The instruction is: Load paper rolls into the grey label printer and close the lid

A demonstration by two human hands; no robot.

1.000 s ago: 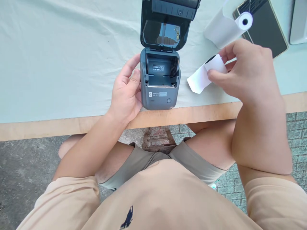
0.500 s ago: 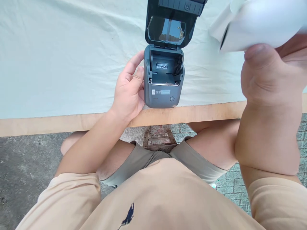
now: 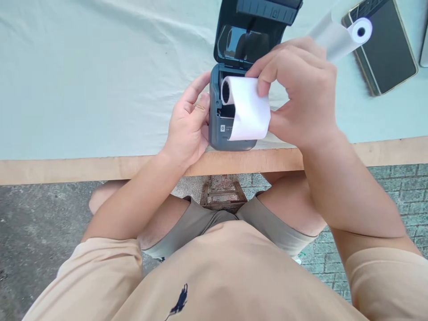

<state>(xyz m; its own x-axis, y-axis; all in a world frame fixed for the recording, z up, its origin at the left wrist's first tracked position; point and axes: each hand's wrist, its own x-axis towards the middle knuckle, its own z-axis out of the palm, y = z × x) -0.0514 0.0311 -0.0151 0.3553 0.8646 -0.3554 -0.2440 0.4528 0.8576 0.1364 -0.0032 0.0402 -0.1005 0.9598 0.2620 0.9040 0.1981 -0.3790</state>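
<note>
Evidently the left hand (image 3: 189, 127) cups the printer's (image 3: 219, 133) left side, fingers loosely curled, to steady it at the table (image 3: 100, 167) edge with its lid (image 3: 257, 26) up. The right hand (image 3: 301, 89) pinches a paper roll (image 3: 245, 107) between thumb and fingers, just over the open bay, loose end draped over the front.

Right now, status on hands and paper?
Left hand braces printer. Right hand holds paper roll over open bay. Nothing blocking.
</note>
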